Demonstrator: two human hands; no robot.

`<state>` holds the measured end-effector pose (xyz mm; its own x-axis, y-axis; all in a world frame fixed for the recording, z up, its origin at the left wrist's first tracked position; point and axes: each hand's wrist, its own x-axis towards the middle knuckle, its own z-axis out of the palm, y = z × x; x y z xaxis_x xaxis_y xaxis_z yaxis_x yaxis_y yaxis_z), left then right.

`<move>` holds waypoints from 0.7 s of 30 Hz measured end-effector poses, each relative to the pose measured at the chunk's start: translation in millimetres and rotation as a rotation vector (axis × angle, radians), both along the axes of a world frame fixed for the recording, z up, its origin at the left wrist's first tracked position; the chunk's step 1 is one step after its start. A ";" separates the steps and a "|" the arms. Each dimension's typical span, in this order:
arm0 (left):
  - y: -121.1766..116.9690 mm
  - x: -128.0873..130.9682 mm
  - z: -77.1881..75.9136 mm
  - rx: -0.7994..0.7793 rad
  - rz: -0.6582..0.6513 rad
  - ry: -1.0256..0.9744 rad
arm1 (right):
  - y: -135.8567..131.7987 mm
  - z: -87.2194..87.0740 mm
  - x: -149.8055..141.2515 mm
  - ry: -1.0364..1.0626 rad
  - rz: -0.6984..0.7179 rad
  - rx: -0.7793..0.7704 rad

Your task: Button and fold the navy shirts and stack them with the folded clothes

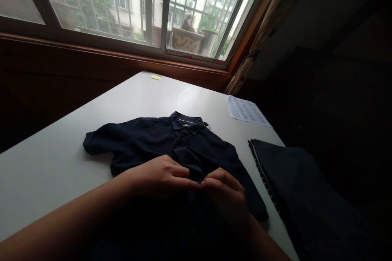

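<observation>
A dark navy short-sleeved shirt (147,134) lies front side up on the white table, its collar toward the window and its lower part in deep shadow. My left hand (165,175) reaches in over the chest, fingers closed on the front opening. From the right, my right hand (225,189) pinches the same front edge, and the fingertips of both hands meet. Between collar and hands the front strip is lifted into a fold. Whatever lies between the fingertips, perhaps a button, is hidden.
Dark trousers or similar folded cloth (294,171) hang over the right edge of the white table (101,108). A printed sheet (248,111) lies at the far right corner, a yellow sticky note (156,77) at the far edge. Behind stands a barred window (122,4) with a curtain (260,36).
</observation>
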<state>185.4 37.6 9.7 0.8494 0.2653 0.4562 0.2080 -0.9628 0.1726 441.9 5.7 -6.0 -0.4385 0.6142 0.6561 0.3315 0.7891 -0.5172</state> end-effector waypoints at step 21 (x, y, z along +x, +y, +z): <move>1.1 3.4 -5.0 -0.031 0.004 -0.022 | 0.1 -3.8 0.1 -0.051 0.035 0.009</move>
<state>188.8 38.7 4.7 0.8384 0.2825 0.4661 0.2072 -0.9562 0.2068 442.0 5.8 -9.8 -0.4928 0.5921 0.6376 0.3296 0.8052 -0.4930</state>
